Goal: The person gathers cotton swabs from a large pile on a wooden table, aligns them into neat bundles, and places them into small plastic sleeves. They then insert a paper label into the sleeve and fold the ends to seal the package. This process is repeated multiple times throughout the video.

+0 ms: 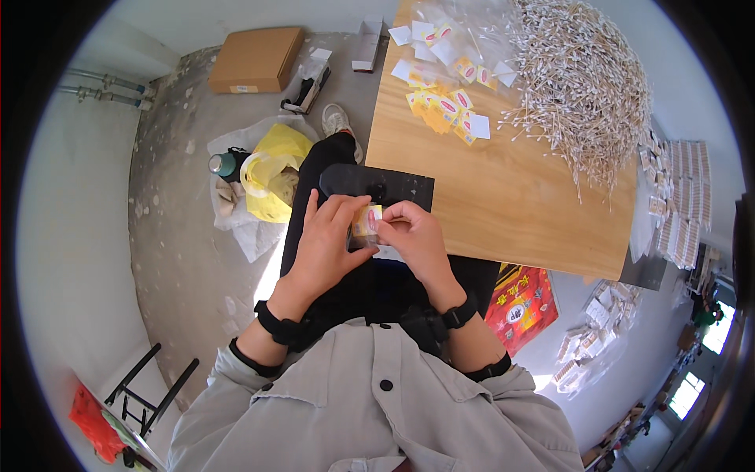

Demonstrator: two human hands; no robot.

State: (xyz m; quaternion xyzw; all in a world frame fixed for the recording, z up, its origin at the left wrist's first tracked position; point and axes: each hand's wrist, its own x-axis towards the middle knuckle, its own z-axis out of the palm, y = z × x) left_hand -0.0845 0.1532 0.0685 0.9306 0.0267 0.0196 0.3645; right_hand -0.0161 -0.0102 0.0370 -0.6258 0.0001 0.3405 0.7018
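Note:
In front of my body, both hands hold a small yellow and white printed card (364,217), with what looks like clear plastic just below it. My left hand (329,237) grips its left side, the fingers curled over the top and the thumb underneath. The thumb and fingertips of my right hand (418,242) pinch the card's right edge. Just beyond my fingers lies a black flat-topped device (401,187) against the table's left side; my hands partly cover it.
On the wooden table (503,200) lie a big heap of cotton swabs (586,86), scattered yellow cards (440,108) and clear bags (472,35). To the left on the floor are a yellow plastic bag (271,177), a bottle (222,164) and a cardboard box (257,60). Packed bundles (683,200) stand right.

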